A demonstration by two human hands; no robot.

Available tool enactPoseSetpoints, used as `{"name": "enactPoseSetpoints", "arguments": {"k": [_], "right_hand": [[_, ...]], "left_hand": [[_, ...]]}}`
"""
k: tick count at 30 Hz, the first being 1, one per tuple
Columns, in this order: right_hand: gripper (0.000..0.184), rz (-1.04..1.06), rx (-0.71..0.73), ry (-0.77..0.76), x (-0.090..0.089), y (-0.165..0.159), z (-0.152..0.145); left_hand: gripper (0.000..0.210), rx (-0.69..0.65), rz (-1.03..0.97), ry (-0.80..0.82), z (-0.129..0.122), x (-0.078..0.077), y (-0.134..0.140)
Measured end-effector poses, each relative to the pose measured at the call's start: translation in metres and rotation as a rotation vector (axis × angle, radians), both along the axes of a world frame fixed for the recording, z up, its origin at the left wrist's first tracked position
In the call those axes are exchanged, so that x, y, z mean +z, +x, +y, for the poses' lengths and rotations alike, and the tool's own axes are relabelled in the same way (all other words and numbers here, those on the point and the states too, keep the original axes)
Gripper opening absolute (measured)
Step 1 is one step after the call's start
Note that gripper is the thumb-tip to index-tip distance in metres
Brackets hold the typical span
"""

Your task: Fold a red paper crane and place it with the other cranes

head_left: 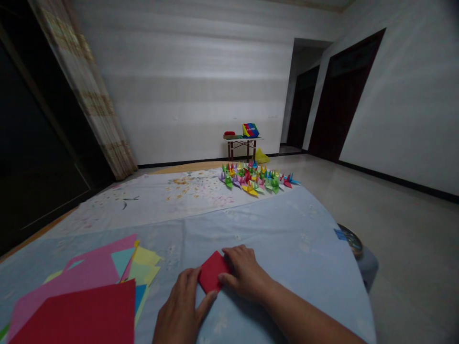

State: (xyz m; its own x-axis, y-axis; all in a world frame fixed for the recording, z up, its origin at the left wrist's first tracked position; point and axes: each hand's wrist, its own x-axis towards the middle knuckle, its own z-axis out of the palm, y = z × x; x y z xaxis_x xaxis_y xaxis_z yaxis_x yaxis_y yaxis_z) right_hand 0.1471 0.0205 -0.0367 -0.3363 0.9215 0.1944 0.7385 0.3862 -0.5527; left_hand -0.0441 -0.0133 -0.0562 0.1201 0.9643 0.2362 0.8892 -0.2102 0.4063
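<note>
A small piece of folded red paper (pixel 211 273) lies on the blue flowered tablecloth in front of me, its outline many-sided with a point at the far end. My left hand (pixel 183 302) grips its left side, fingertips at the upper left edge and thumb at the lower edge. On the other side, my right hand (pixel 245 274) holds the paper's right edge between curled fingers and thumb. To the left of my hands are loose coloured sheets, with a large red sheet (pixel 89 313) on top of pink sheets (pixel 86 270) and yellow, blue and teal ones.
Several folded paper cranes (pixel 251 179) in many colours stand at the table's far right. The round table's tablecloth (pixel 287 239) curves away on the right, beside a grey stool (pixel 367 267) with a round tin on it. A small table (pixel 242 140) with a colourful box stands by the wall.
</note>
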Motion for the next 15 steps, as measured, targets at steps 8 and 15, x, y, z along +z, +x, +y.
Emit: {"name": "enactPoseSetpoints", "arguments": {"k": [8, 15], "right_hand": [[0.076, 0.121, 0.012, -0.07, -0.007, -0.003, 0.006], [0.087, 0.174, 0.127, -0.011, -0.001, 0.002, 0.006]], "left_hand": [[0.068, 0.121, -0.204, -0.099, 0.009, 0.007, -0.001], [0.064, 0.066, -0.408, 0.006, 0.01, 0.01, 0.003]]}}
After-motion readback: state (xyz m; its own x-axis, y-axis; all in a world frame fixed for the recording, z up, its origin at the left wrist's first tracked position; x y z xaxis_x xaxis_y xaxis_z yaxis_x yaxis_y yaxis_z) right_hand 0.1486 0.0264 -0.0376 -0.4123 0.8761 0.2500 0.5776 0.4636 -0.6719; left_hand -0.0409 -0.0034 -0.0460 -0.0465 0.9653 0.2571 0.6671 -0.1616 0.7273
